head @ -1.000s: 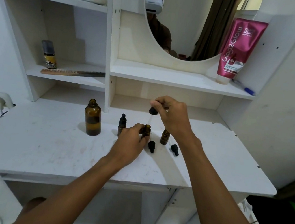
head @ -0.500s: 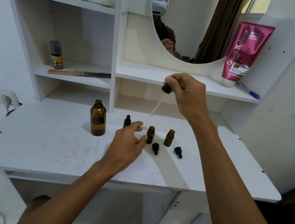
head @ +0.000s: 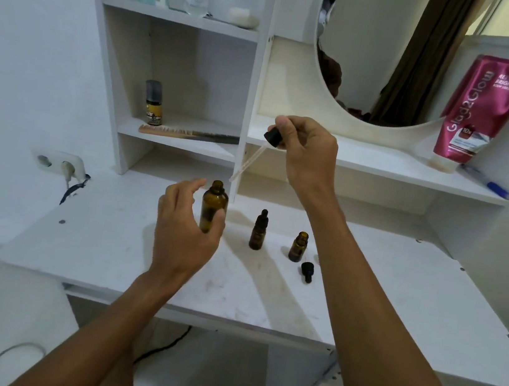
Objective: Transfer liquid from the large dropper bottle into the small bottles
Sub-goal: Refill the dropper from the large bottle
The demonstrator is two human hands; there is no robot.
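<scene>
The large amber bottle (head: 214, 202) stands uncapped on the white table (head: 101, 246). My left hand (head: 182, 228) curves loosely around it, thumb in front of its lower part and fingers spread to its left; no firm grip shows. My right hand (head: 307, 154) pinches the black cap of the dropper (head: 272, 137). Its glass pipette slants down-left, and the tip hangs just above and right of the large bottle's mouth. A capped small amber bottle (head: 258, 231) and an uncapped one (head: 298, 246) stand to the right. A loose black cap (head: 307, 270) lies in front of them.
My right forearm crosses over the table's right part and hides what lies behind it. A comb (head: 189, 134) and a small can (head: 153, 101) sit on the left shelf. A pink tube (head: 487, 111) and a blue pen (head: 492, 187) rest on the right shelf. A wall socket (head: 55, 161) is at far left.
My right hand lifted the dropper off a small bottle and carried it up and left to the large bottle. My left hand let go of that small bottle and moved left to the large one.
</scene>
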